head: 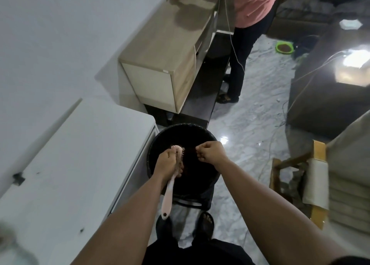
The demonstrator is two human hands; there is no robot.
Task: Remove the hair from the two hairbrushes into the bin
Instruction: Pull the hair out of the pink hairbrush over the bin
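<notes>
While the left hand (167, 164) is gripping the pink hairbrush (173, 172) by its head over the black bin (160, 136), the right hand (211, 152) is pinching hair beside the bristles, fingers (198, 150) pressed together. Light, soft and clingy, the strands are probably best seized near the bristle roots.

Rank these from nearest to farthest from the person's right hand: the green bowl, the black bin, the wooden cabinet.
From the right hand:
1. Black bin, directly beneath it.
2. Wooden cabinet, farther ahead, to the left.
3. Green bowl, far across the floor, to the right.
</notes>
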